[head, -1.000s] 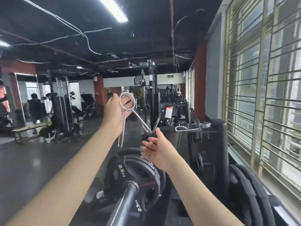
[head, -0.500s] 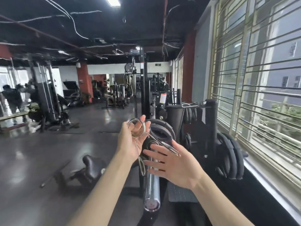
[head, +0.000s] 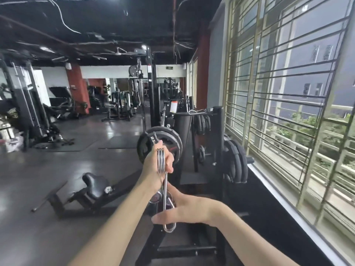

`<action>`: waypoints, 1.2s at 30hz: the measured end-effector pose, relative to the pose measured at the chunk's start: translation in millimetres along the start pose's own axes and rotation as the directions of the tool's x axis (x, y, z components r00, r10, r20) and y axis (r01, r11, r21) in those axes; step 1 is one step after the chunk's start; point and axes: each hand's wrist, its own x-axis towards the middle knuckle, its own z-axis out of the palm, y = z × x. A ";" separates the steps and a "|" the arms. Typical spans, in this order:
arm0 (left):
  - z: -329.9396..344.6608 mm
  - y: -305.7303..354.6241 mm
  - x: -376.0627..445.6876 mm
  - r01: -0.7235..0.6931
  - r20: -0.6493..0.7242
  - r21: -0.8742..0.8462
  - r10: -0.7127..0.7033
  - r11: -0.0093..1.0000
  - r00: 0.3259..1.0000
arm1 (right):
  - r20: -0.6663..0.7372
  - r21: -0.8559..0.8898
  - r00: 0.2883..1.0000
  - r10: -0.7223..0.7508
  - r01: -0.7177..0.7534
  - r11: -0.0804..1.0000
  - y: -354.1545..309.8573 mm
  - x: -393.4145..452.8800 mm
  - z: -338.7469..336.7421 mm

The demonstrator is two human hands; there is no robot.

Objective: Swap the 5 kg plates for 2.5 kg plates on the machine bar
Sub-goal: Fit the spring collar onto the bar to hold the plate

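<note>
A chrome spring collar clip (head: 164, 191) hangs upright in front of me. My left hand (head: 156, 166) grips its coil at the top. My right hand (head: 184, 208) closes around its two long handles lower down. Behind the hands, black plates marked 2.5 kg (head: 159, 143) sit on the machine bar. The bar's end (head: 155, 197) peeks out just behind the clip and is mostly hidden by my hands.
A black plate rack (head: 221, 135) with several plates (head: 235, 164) stands to the right by the barred window (head: 288, 93). A low padded seat (head: 96, 184) lies on the floor at the left. Other gym machines fill the far room.
The clip has turned edge-on and moved lower, in line with the bar's end. My right hand went from open under the handles to closed around them. The view tilted down.
</note>
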 end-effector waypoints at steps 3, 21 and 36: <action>-10.2 -1.3 -18.9 0.010 -0.036 0.042 -0.009 0.999 0.999 | -0.175 -0.300 0.982 0.067 -0.119 0.946 2.3 -8.3 11.2; -117.6 8.6 -61.9 -0.287 0.330 0.888 0.063 -0.358 0.942 | -0.438 -0.865 0.817 -0.376 -0.269 0.423 42.7 35.2 6.6; -157.5 -66.6 -27.2 -0.364 0.511 0.817 0.269 -0.447 0.817 | -0.553 -0.830 0.758 -0.346 -0.463 0.312 76.8 52.1 10.1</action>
